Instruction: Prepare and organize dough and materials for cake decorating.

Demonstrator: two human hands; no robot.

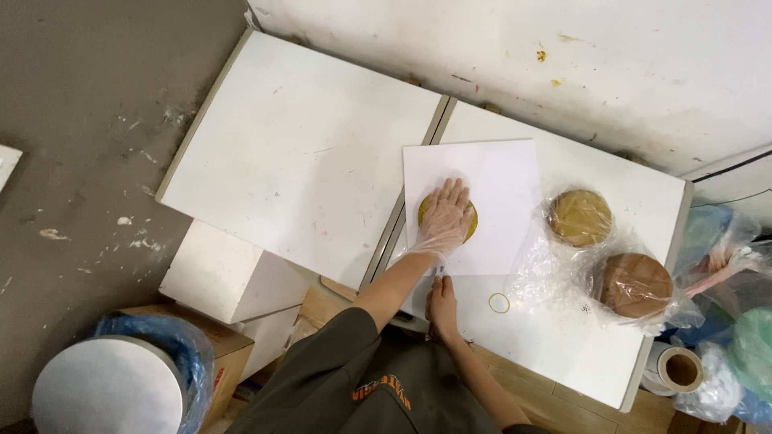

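My left hand, in a thin clear plastic glove, lies flat with fingers spread on a round yellow-brown disc. The disc rests on a white paper sheet on the right white table. My bare right hand sits at the table's near edge, just below the sheet's bottom edge. Its fingers are drawn together, and a small thin tip shows just beyond them. What it grips, if anything, is hidden.
Two round brown discs lie in crumpled clear plastic at the right. A yellow rubber band lies near the sheet. A tape roll and bags crowd the right edge. A second white table adjoins left; a blue-lined bin stands below.
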